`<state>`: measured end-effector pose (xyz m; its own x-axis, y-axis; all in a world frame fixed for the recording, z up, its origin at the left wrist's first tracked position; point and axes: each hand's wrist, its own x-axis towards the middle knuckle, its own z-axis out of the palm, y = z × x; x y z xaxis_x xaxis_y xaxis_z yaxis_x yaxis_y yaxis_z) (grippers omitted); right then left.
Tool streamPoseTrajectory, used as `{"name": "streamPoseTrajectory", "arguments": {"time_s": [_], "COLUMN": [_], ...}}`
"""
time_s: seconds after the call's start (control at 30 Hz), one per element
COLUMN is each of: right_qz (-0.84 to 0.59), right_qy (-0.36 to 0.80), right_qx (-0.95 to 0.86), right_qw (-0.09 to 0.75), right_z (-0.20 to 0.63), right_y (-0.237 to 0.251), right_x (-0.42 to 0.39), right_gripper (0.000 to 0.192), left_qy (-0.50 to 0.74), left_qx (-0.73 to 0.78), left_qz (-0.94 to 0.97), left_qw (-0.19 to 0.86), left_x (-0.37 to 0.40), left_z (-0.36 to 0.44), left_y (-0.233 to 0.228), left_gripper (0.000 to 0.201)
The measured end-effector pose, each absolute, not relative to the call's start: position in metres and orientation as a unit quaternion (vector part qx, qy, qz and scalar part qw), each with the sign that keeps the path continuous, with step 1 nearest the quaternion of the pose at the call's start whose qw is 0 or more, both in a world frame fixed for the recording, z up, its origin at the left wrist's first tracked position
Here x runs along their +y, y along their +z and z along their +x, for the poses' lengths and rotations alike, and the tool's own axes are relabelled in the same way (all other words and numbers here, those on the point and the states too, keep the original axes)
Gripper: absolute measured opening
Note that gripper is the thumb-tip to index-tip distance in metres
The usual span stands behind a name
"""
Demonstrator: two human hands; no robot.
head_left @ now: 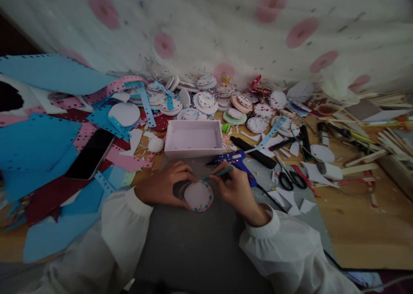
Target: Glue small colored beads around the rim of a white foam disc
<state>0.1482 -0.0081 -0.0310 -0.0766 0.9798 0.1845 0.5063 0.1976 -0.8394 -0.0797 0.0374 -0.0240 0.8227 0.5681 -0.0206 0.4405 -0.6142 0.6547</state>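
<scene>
My left hand (169, 183) steadies a round white disc (198, 196) by its left side, fingers curled round the edge. Small red and blue dots, like beads, line the disc's rim. Between the thumb and fingers of my right hand (234, 188) is a slim green pointed tool (223, 171), its tip close to the disc's upper edge. I cannot make out whether the tip touches. Just beyond my right hand lies a blue glue gun (237, 159) with a lit red spot. A shallow pale box (193, 150) stands beyond both hands, with a few tiny bits inside.
Several decorated white discs (206, 100) are heaped along the back. Blue sheets (38, 145) and a phone (90, 154) lie at left. To the right are black-handled scissors (292, 180), white scraps (290, 201) and wooden sticks (364, 158). A grey mat (190, 246) lies beneath my hands.
</scene>
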Motion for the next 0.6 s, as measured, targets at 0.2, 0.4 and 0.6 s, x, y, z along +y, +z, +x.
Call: {"name": "streamPoseTrajectory", "arguments": {"time_s": [0.2, 0.4, 0.6], "right_qz": [-0.533, -0.513, -0.522], "right_qy": [0.296, 0.284, 0.289], "right_qx": [-0.69, -0.715, -0.692], "right_qw": [0.39, 0.38, 0.407], "right_z": [0.1479, 0.1483, 0.153], "right_y": [-0.0304, -0.0278, -0.0239], "right_x": [-0.0089, -0.0093, -0.006], "right_gripper": [0.008, 0.008, 0.005], "left_qy": [0.096, 0.092, 0.097], "left_qx": [0.283, 0.29, 0.285], "left_qz": [0.894, 0.892, 0.893], "left_qw": [0.334, 0.335, 0.335], "left_x": [0.037, 0.0365, 0.0369], "left_z": [-0.0793, -0.0789, -0.0794], "left_y": [-0.0242, -0.0234, -0.0251], "left_gripper": [0.058, 0.059, 0.059]}}
